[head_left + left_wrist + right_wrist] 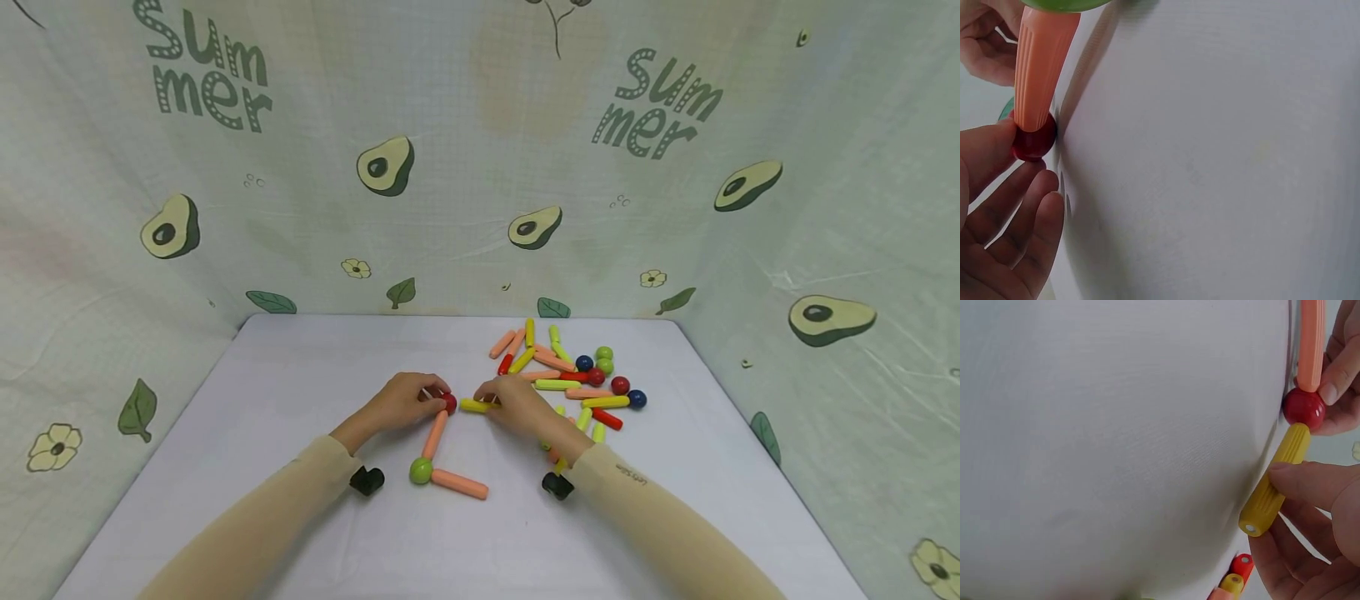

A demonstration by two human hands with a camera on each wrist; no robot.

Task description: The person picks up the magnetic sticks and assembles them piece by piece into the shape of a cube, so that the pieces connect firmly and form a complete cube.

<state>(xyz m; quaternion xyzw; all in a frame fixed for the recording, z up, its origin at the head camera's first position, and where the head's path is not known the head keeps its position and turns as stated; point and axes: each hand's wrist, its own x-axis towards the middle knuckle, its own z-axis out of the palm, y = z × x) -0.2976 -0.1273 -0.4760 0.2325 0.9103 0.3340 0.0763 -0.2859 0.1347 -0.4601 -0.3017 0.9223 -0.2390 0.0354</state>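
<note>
My left hand (408,400) pinches a red ball (1036,142) between thumb and fingers. An orange ribbed rod (435,435) runs from that ball to a green ball (422,471), and a second orange rod (461,484) extends rightward from the green one. Thumb and fingers of my right hand (516,406) hold a yellow rod (1275,481), its far end pointing at the red ball. In the right wrist view the rod's tip appears to meet the ball, while the head view shows a small gap; whether they touch I cannot tell.
A loose pile of orange, yellow and red rods (558,385) lies beyond and right of my right hand. Red, dark blue (637,399) and green balls (604,353) sit among them. Some rods lie beneath my right forearm. A patterned cloth (465,250) hangs behind the white table (300,350).
</note>
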